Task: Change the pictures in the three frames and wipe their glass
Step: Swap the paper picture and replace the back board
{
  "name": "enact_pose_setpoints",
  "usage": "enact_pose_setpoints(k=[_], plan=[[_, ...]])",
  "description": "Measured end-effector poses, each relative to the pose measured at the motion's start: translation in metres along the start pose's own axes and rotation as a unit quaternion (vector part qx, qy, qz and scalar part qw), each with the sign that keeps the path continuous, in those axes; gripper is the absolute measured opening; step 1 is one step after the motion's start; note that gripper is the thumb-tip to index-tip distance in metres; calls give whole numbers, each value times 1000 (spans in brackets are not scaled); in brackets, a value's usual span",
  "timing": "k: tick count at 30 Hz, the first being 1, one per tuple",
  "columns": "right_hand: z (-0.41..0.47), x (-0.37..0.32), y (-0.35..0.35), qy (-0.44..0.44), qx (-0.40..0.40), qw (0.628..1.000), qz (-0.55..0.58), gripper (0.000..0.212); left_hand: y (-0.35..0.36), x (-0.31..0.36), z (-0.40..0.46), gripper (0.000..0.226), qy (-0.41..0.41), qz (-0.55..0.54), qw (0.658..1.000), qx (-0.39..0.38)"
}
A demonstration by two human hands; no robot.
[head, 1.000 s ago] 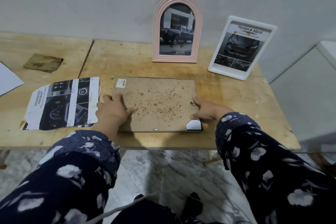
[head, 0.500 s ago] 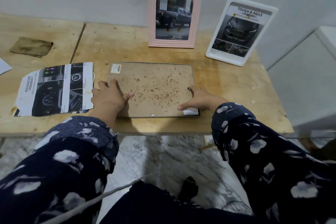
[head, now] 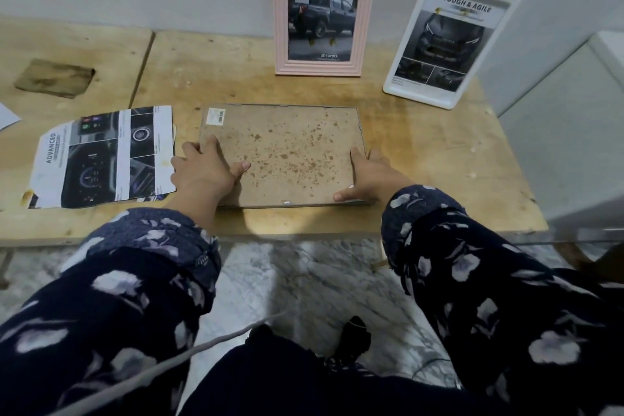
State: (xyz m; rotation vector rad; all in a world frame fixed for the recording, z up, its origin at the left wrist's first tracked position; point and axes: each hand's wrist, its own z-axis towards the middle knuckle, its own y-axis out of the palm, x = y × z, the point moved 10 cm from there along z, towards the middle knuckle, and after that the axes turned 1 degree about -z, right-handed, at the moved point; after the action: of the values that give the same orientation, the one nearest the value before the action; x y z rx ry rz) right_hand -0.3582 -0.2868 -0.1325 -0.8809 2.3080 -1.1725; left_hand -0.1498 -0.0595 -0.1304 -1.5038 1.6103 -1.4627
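A rectangular picture frame [head: 287, 152] lies face down on the wooden table [head: 439, 159], its brown spotted backing board facing up. My left hand [head: 206, 169] presses flat on the board's left part, thumb stretched onto it and fingers at the left edge. My right hand [head: 368, 176] lies on the lower right corner, a finger along the right edge and the thumb on the bottom edge. A pink arched frame [head: 324, 10] with a truck picture and a white frame [head: 449, 40] with a "Tough & Agile" picture stand against the wall.
A loose "Advanced" car print [head: 101, 159] lies left of the face-down frame. A brown cloth [head: 54, 78] sits at the far left, with a white paper corner [head: 6, 116] near it. A pale cabinet [head: 574, 132] stands to the right of the table.
My right hand has spread over the frame's lower right corner, covering the white picture corner that showed there. My left hand has stayed in place. My view has tilted down a little.
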Motion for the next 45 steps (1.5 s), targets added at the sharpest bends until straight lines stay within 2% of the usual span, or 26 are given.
enact_pose_setpoints(k=[4,9,16,26,32,36,38,41,45], plan=[[-10,-30,-17,-33,35,996,-77,96,4,-4,1,87,31,-28,998,-43],[-17,-110,-6,-141,46,988,35,71,-2,-7,0,94,62,-47,995,-61],[-15,-137,-2,-155,64,986,1,80,-1,-19,4,111,99,-45,989,-99],[-7,-149,-1,-124,71,990,3,77,-2,-13,-1,98,133,-49,988,-62],[-8,-145,2,-131,75,988,7,76,-6,-8,-10,96,149,96,983,-49],[-11,-141,6,-135,70,988,5,79,-9,-5,-16,88,151,170,974,-17],[-12,-139,7,-137,66,988,6,80,-11,-1,-24,76,157,205,966,23],[-11,-138,7,-142,59,988,8,81,-13,-3,-37,58,141,162,974,76],[-10,-137,10,-143,47,989,9,81,-7,-9,-52,71,162,174,966,99]])
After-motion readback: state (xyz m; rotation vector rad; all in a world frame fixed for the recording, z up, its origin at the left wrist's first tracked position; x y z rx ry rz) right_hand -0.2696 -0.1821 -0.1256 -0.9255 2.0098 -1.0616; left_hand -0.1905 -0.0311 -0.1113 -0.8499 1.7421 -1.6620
